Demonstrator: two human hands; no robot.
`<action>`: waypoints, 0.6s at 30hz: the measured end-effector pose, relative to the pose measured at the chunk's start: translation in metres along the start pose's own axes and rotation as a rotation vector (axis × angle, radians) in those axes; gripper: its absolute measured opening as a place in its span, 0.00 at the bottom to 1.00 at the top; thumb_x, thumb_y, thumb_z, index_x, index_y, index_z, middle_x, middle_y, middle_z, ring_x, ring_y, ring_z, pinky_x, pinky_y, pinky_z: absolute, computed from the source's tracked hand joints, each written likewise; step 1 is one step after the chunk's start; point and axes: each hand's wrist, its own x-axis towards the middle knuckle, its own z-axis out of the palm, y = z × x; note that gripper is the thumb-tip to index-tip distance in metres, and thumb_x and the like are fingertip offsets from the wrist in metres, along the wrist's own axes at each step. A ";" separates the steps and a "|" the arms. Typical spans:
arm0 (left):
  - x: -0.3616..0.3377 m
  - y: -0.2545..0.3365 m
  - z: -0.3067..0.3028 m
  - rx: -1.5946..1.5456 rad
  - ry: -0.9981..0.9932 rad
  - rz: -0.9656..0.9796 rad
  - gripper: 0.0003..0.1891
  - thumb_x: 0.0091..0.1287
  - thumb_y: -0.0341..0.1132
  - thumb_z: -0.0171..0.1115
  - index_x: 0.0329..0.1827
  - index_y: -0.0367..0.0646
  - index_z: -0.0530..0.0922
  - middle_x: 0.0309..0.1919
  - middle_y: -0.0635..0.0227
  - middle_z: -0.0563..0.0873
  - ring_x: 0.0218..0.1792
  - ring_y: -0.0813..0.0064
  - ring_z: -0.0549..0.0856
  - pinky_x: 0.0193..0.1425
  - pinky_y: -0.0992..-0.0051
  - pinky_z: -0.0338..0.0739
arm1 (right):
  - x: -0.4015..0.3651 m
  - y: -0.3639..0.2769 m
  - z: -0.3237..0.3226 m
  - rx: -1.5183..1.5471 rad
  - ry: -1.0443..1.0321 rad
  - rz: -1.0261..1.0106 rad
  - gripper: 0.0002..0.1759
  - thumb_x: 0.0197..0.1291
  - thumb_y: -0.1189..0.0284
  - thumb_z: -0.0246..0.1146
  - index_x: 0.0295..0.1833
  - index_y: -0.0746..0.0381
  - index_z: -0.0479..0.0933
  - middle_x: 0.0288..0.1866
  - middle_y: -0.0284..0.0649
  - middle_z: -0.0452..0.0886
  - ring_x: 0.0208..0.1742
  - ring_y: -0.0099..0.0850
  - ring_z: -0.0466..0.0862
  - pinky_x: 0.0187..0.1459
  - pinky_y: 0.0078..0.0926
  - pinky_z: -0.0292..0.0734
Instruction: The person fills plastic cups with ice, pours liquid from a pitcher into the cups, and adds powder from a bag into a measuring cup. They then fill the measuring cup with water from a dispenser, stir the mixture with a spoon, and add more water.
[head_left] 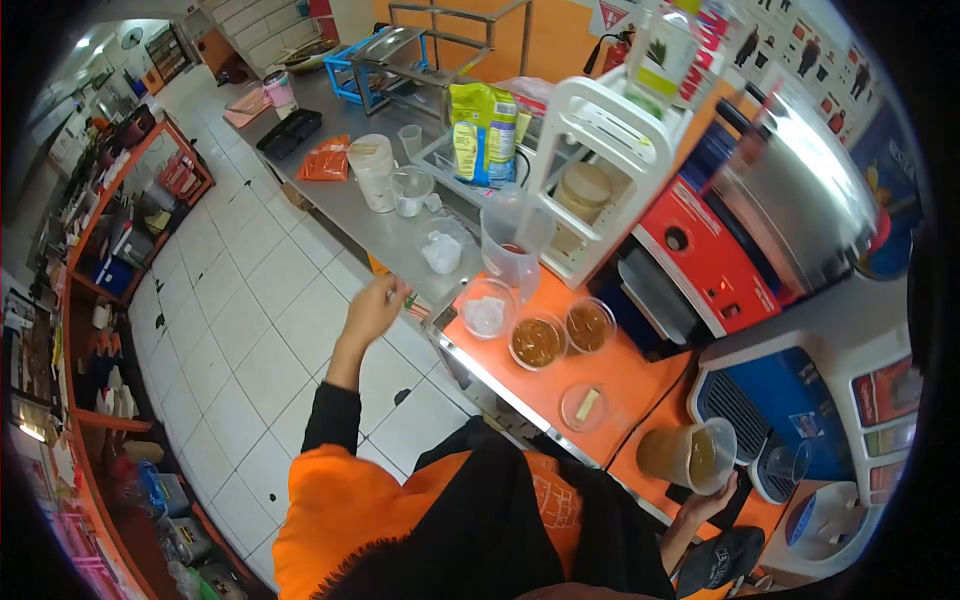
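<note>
My right hand grips a translucent plastic pitcher of brown drink, tilted above the orange counter at the lower right. My left hand is raised beside the counter's front edge, its fingers curled together; whatever they may hold is hidden. Closest to it are a plastic cup with white ice and a bag-like clump of white stuff. Two cups of brown iced drink, one in front and one behind, stand beside the ice cup. Nearer me is a round clear lid with a pale stick-like piece on it.
A clear measuring jug stands beside a white plastic rack. To the right are a red-fronted sealing machine and a blue-and-white dispenser. Tubs and packets line the steel counter. A tiled floor lies left.
</note>
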 end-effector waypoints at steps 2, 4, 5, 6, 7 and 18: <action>0.046 0.025 -0.022 -0.004 0.108 0.143 0.10 0.63 0.41 0.61 0.36 0.43 0.80 0.32 0.61 0.82 0.30 0.59 0.82 0.35 0.65 0.75 | 0.005 0.002 -0.009 -0.053 -0.019 -0.085 0.25 0.68 0.56 0.49 0.58 0.65 0.69 0.55 0.41 0.73 0.61 0.36 0.71 0.63 0.35 0.63; 0.094 0.034 -0.020 0.034 0.134 0.383 0.09 0.62 0.40 0.62 0.36 0.43 0.80 0.34 0.62 0.83 0.31 0.59 0.82 0.36 0.63 0.76 | 0.010 0.002 -0.009 -0.174 0.044 -0.228 0.24 0.69 0.56 0.48 0.58 0.66 0.68 0.54 0.42 0.73 0.60 0.35 0.71 0.63 0.35 0.63; 0.118 0.039 -0.013 0.051 0.106 0.455 0.08 0.61 0.39 0.62 0.36 0.44 0.81 0.33 0.63 0.83 0.32 0.59 0.83 0.37 0.62 0.76 | 0.010 0.001 -0.010 -0.275 0.113 -0.327 0.25 0.70 0.56 0.48 0.58 0.66 0.69 0.54 0.42 0.73 0.59 0.34 0.72 0.63 0.35 0.63; 0.140 0.041 -0.003 0.067 0.074 0.526 0.08 0.60 0.39 0.63 0.35 0.45 0.81 0.33 0.64 0.84 0.34 0.60 0.83 0.38 0.61 0.76 | 0.009 -0.001 -0.012 -0.380 0.183 -0.424 0.25 0.70 0.56 0.47 0.58 0.66 0.69 0.54 0.42 0.73 0.58 0.33 0.73 0.64 0.35 0.63; 0.159 0.042 0.007 0.076 -0.022 0.553 0.07 0.60 0.38 0.63 0.35 0.46 0.82 0.33 0.64 0.84 0.34 0.60 0.84 0.38 0.60 0.76 | 0.009 -0.004 -0.016 -0.429 0.211 -0.504 0.23 0.70 0.58 0.50 0.58 0.65 0.69 0.50 0.41 0.74 0.55 0.32 0.73 0.60 0.32 0.65; 0.266 0.003 0.060 0.582 -0.408 1.023 0.04 0.55 0.37 0.61 0.28 0.50 0.82 0.27 0.67 0.85 0.33 0.63 0.85 0.36 0.64 0.78 | -0.045 -0.049 0.008 -0.420 0.314 -0.459 0.18 0.68 0.58 0.55 0.51 0.62 0.70 0.39 0.35 0.71 0.42 0.25 0.73 0.46 0.23 0.65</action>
